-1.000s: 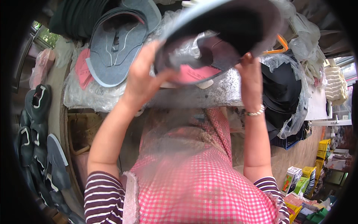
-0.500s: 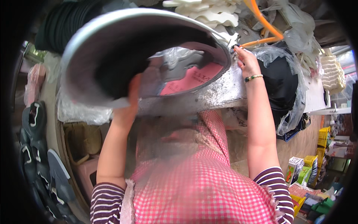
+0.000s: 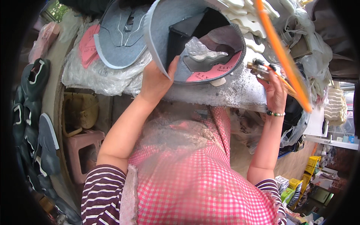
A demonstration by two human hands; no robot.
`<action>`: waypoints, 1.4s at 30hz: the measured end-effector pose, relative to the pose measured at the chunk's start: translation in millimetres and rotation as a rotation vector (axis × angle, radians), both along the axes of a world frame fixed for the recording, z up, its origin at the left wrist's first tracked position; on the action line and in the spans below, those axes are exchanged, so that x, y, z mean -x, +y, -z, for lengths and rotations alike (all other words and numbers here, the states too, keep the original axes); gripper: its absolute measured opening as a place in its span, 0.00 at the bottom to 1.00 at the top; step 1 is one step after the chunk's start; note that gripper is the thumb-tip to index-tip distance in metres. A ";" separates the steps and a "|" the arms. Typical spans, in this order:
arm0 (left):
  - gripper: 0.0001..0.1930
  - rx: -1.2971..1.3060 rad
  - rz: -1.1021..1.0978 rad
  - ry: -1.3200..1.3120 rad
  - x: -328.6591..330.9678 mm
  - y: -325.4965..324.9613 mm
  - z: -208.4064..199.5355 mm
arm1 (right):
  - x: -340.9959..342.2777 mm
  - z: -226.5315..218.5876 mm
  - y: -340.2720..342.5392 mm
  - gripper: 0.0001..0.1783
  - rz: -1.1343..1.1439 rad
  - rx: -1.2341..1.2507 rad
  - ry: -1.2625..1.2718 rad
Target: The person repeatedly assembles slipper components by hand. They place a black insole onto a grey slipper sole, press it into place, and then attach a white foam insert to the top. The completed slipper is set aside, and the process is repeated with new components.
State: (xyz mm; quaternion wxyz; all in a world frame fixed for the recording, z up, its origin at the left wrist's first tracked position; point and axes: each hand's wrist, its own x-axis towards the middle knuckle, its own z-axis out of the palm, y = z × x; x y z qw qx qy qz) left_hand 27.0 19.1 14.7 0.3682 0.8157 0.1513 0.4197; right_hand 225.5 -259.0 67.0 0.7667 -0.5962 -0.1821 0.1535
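A large curved grey-blue piece of padded material [image 3: 161, 26], bent into an open loop with a dark inner side, is held up by my left hand [image 3: 157, 80]. The thumb lies inside its lower edge and the fingers outside. Through the loop show pink printed sheets [image 3: 210, 73], a grey cut-out piece and crumpled clear plastic. Off to the right, my right hand [image 3: 276, 92] grips a small metal spray gun [image 3: 258, 69] with black fittings. It points left toward the loop, apart from it. An orange hose [image 3: 279, 48] hangs beside that hand, blurred.
A similar grey-blue piece [image 3: 120, 37] lies on clear plastic [image 3: 101, 77] at the left, beside pink sheets [image 3: 88, 47]. The worktable [image 3: 232, 90] has a worn, speckled edge. White wavy foam pieces [image 3: 251, 22] are stacked behind. Dark shoes [image 3: 35, 82] line the far left, near a mauve stool [image 3: 86, 144].
The looped piece has turned and shifted right in my left hand. My right hand has moved right and nearer, bringing the spray gun off the table area, and the hose has swung across.
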 end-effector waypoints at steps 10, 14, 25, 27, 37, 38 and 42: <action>0.08 -0.068 0.101 0.006 -11.8 -0.7 -21.4 | 56.9 -14.5 94.1 0.22 -0.005 0.396 -0.420; 0.07 -0.094 0.176 -0.037 -18.7 -4.4 -34.7 | 48.3 -12.0 82.8 0.21 -0.035 0.289 -0.364; 0.09 -0.187 0.409 0.036 -81.7 -18.1 -85.6 | 41.2 -26.6 35.6 0.16 0.125 0.348 -0.318; 0.13 -0.220 0.416 0.024 -102.8 -18.7 -84.6 | 31.8 -30.0 29.7 0.23 0.169 0.337 -0.325; 0.15 -0.080 0.566 0.238 -181.0 -34.1 -119.4 | 3.9 -38.6 10.2 0.21 0.155 0.428 -0.384; 0.16 -0.135 0.539 0.321 -187.5 -33.4 -123.1 | -0.6 -37.3 11.2 0.21 0.180 0.478 -0.398; 0.17 0.023 0.518 0.498 -210.9 -38.2 -123.9 | -17.4 -28.2 11.7 0.21 0.130 0.385 -0.370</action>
